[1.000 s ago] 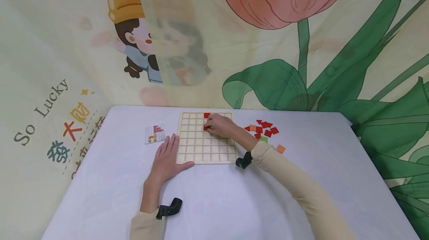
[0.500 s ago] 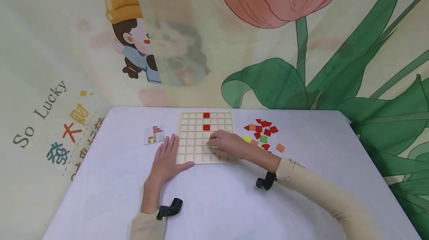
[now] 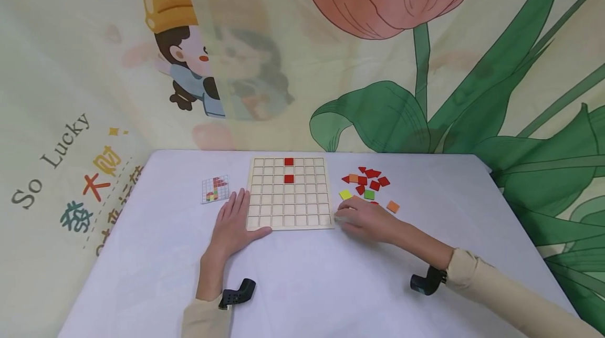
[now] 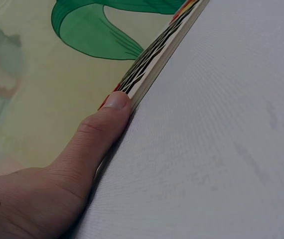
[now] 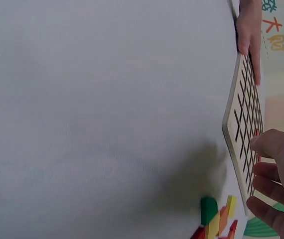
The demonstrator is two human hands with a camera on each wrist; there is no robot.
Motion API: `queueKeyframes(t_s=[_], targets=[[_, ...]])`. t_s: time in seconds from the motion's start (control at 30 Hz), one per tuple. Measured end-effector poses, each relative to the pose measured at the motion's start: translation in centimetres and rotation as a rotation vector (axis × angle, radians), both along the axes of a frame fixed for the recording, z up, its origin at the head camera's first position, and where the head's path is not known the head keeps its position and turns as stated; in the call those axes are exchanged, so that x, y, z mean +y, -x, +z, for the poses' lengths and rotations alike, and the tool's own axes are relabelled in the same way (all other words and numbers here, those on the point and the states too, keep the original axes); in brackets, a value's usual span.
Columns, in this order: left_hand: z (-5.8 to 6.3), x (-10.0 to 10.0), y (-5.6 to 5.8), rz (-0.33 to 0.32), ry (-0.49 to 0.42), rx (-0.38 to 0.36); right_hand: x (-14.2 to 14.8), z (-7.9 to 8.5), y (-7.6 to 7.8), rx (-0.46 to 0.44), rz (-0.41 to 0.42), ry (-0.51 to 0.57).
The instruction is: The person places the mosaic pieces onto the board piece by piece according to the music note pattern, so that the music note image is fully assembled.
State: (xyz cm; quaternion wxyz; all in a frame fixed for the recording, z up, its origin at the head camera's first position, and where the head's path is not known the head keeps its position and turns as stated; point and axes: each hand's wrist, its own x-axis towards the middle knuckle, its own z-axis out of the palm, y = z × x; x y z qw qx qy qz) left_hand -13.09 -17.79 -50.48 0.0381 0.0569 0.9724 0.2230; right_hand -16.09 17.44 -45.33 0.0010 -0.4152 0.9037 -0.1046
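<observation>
A pale wooden grid board [image 3: 274,199] lies on the white table, with two red square tiles [image 3: 289,179] in one column of its upper half, one cell apart. My left hand [image 3: 230,225] rests at the board's lower left corner, fingers straight along the left edge. In the left wrist view its thumb [image 4: 99,122] presses on the front edge. Off the board's right side hovers my right hand [image 3: 368,220], just in front of the loose pieces. The right wrist view shows its thumb and loosely bent fingers [image 5: 276,174] apart, holding nothing.
Loose pieces lie right of the board: several red ones [image 3: 375,185], a green square [image 3: 369,194], a yellow one [image 3: 345,194] and an orange square [image 3: 393,206]. A small printed pattern card [image 3: 215,189] lies left of the board. A printed cloth [image 3: 264,133] hangs behind the table.
My right hand has let go of the lower red tile on the board and moved right and toward me, to the loose pieces. My left hand has stayed in place.
</observation>
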Motion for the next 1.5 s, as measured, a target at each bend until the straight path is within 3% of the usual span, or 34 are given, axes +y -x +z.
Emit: queueKeyframes(t_s=[0.13,0.4,0.7,1.03,1.5], targets=[[-0.1,-0.1,0.1,0.002,-0.004,0.003,2.0,0.8,1.0,0.003,-0.090,0.012],[0.0,0.0,0.3,0.005,-0.009,0.003,5.4,2.4,4.3,-0.025,-0.303,-0.075],[-0.1,0.0,0.2,-0.002,-0.008,0.000,7.2,3.3,7.7,-0.020,-0.373,-0.077],[-0.1,0.1,0.1,-0.001,-0.011,-0.005,7.6,0.9,10.5,-0.098,-0.405,-0.144],[-0.1,0.1,0.1,0.004,-0.007,-0.006,7.6,-0.4,11.1,-0.100,-0.512,-0.144]])
